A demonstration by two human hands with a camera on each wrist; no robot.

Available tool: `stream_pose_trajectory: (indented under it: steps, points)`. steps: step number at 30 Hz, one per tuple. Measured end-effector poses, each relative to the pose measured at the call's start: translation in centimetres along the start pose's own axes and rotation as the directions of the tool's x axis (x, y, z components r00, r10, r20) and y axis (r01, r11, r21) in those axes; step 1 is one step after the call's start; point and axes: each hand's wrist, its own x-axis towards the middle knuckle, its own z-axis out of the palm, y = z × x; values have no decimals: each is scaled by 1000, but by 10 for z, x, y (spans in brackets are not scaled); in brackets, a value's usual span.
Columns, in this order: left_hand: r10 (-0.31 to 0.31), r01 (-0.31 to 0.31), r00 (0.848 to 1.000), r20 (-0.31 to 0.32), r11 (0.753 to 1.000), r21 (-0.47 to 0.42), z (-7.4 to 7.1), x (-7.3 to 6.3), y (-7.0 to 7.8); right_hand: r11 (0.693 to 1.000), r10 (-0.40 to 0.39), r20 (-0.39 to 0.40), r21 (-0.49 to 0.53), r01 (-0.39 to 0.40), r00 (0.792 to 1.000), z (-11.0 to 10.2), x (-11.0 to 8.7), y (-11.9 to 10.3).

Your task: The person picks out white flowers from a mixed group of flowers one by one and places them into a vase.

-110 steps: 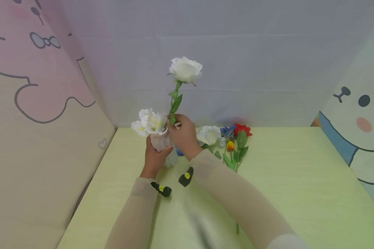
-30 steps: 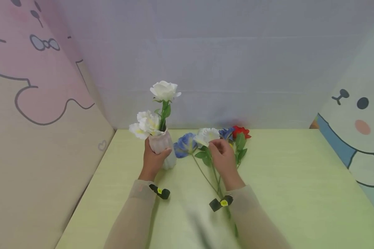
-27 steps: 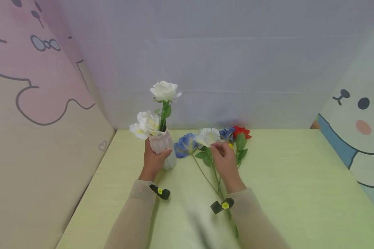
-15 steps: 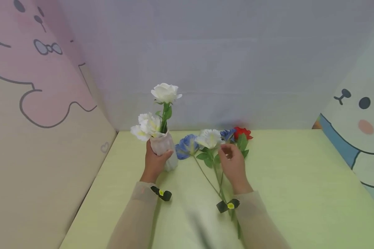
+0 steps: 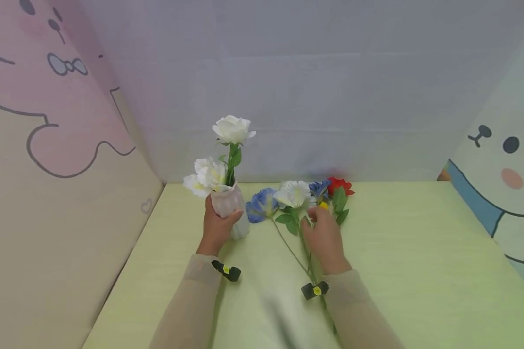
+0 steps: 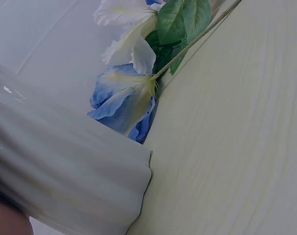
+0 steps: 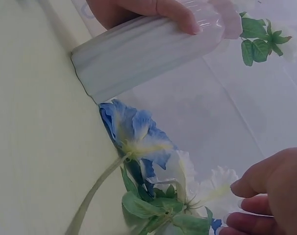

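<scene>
My left hand (image 5: 217,225) grips a white ribbed vase (image 5: 236,228), fingers behind it and thumb across the front. A white rose (image 5: 232,130) rises from the vase, and white ruffled flowers (image 5: 206,177) lean over its left rim. My right hand (image 5: 325,237) hovers over the flowers on the table, thumb and fingertips apart. In the right wrist view its fingers (image 7: 249,223) are close to a white ruffled flower (image 7: 219,186); I cannot tell whether they touch it. A blue flower (image 5: 262,204) lies between that flower and the vase.
Farther right on the table (image 5: 419,252) lie a second blue flower (image 5: 319,189), a red flower (image 5: 340,186) and a partly hidden yellow bloom (image 5: 323,205). A pale wall (image 5: 288,97) closes the back; printed panels (image 5: 83,203) stand at the sides.
My right hand has left the rose, now standing in the vase, and moved right to the lying flowers. Lately it shifted slightly right and its fingers spread. The left hand keeps holding the vase.
</scene>
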Motion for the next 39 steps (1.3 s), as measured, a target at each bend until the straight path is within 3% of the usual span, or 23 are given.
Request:
stream_pose_trajectory:
  steps: [17, 29, 39]
  points:
    - [6, -6, 1000, -20, 1000, 14, 3, 1, -6, 987, 148, 121, -82, -138, 982, 18, -2, 21]
    - [18, -18, 1000, -1, 1000, 1, 2, 2, -5, 974, 152, 121, -189, -128, 981, 21, -2, 24]
    - [-43, 43, 999, 9, 999, -8, -1, 6, -5, 956, 200, 166, -251, -155, 966, 11, -1, 18]
